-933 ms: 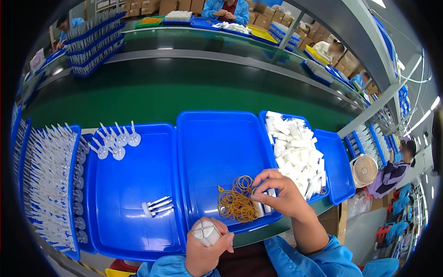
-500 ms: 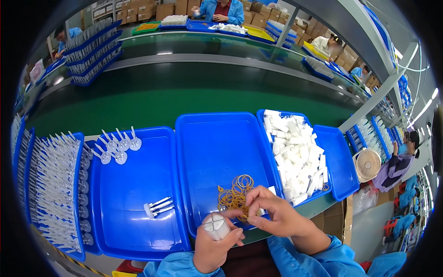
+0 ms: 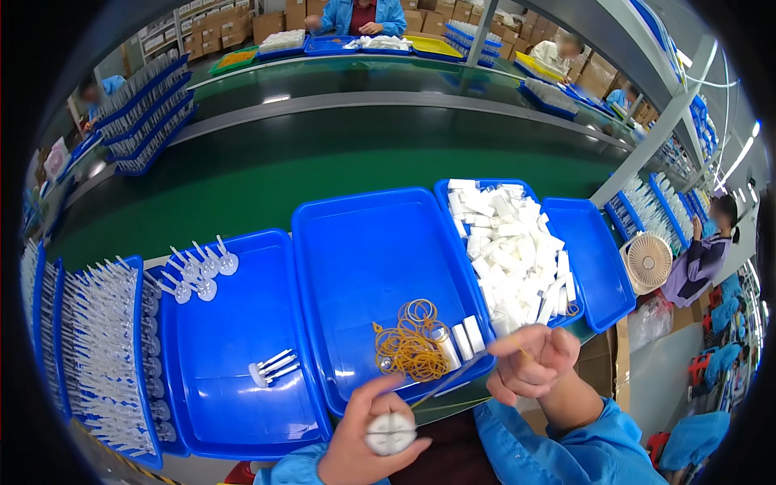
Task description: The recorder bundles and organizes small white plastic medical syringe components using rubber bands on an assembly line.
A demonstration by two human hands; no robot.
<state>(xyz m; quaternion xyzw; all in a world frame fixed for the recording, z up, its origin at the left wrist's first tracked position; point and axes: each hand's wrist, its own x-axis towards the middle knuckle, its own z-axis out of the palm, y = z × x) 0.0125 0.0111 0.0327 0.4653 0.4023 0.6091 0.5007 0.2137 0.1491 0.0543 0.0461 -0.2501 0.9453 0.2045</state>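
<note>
My left hand (image 3: 368,432) is wrapped round a bundle of white wedge-shaped pieces (image 3: 390,434), whose round end shows a cross-shaped seam. A thin rubber band (image 3: 453,378) runs stretched from near the bundle to my right hand (image 3: 535,364), which pinches it with curled fingers. Just beyond the hands, a tangle of yellow-brown rubber bands (image 3: 416,347) lies in the middle blue tray (image 3: 364,259). Beside the tangle several white pieces (image 3: 467,338) stand in a row. To the right, a blue tray (image 3: 443,194) is heaped with loose white pieces (image 3: 513,255).
A left blue tray (image 3: 226,323) holds clear stemmed parts (image 3: 202,267) and a small white part with prongs (image 3: 273,369). Racks of upright clear parts (image 3: 105,347) stand at far left. A fan (image 3: 648,263) is at right. Co-workers sit across the green conveyor (image 3: 339,153).
My right hand has moved right, away from my left, drawing the rubber band out between them. The row of white pieces in the middle tray has come into sight.
</note>
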